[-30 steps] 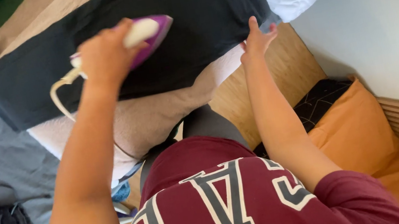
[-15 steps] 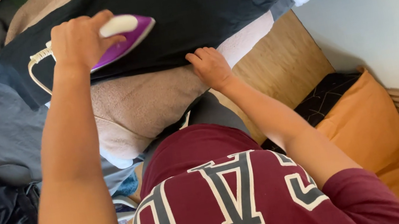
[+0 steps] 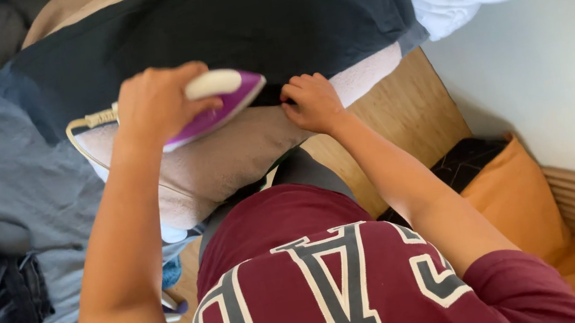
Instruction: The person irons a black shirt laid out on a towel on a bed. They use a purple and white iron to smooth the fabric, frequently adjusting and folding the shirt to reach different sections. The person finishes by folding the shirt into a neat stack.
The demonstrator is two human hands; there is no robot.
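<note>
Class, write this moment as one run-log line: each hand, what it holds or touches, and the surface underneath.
left hand: grips purple-and-white steam iron | right hand: pinches hem of black cotton garment | surface: beige padded board

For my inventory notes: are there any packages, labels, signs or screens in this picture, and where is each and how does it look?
No packages, signs or screens show.
Only lettering: large dark block letters with pale outlines on the person's maroon shirt, bottom centre.
The purple and white iron in the left hand shows no label.

Left hand [image 3: 159, 101] fingers curled closed, right hand [image 3: 312, 102] fisted, arms extended
</note>
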